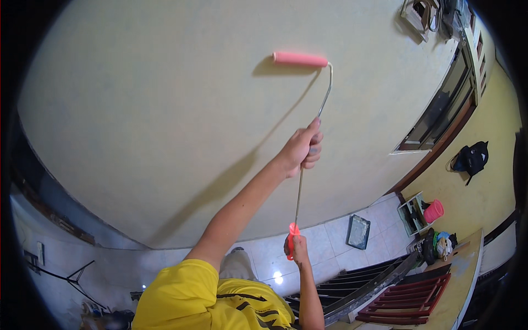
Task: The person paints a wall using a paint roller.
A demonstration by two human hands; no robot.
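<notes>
Left hand (307,147), fingers round the rod (299,193) of a pink roller (300,59); right hand (300,251), fingers round its red handle (294,233)

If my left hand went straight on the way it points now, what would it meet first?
Probably the pale wall: beyond your left hand, closed around the paint roller rod, nothing else seems to lie in that line, though depth is unclear.

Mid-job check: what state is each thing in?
Left hand: closed around metal rod
Right hand: closed around orange handle
Pink roller: raised near pale wall, contact unclear
Tray: lying on tiled floor, apart from both hands
Black item: hanging on yellow wall
Window: open or shut unclear
</notes>
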